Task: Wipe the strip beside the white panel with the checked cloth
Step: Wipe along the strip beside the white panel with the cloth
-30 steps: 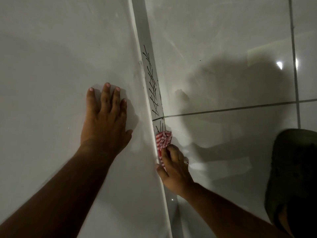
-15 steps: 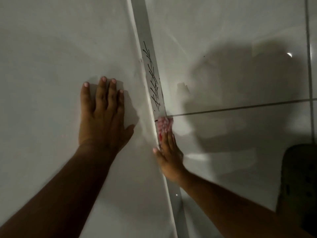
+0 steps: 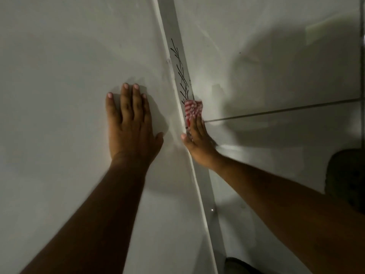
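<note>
A big white panel (image 3: 69, 56) fills the left side. Along its right edge runs a narrow grey strip (image 3: 172, 22) with black pen scribbles (image 3: 182, 76) on its middle stretch. A small red-and-white checked cloth (image 3: 193, 108) is pressed on the strip at the lower end of the scribbles. My right hand (image 3: 197, 143) lies flat on the cloth's lower part and holds it against the strip. My left hand (image 3: 132, 125) rests flat on the panel, fingers together, holding nothing.
Glossy pale floor tiles (image 3: 276, 66) lie to the right of the strip, with a dark grout line (image 3: 286, 110) running across. A dark green shoe (image 3: 347, 178) sits at the right edge. Another dark shape (image 3: 241, 265) shows at the bottom.
My right hand has slid the cloth up along the strip, over the lowest scribbles. The left hand has stayed flat on the panel.
</note>
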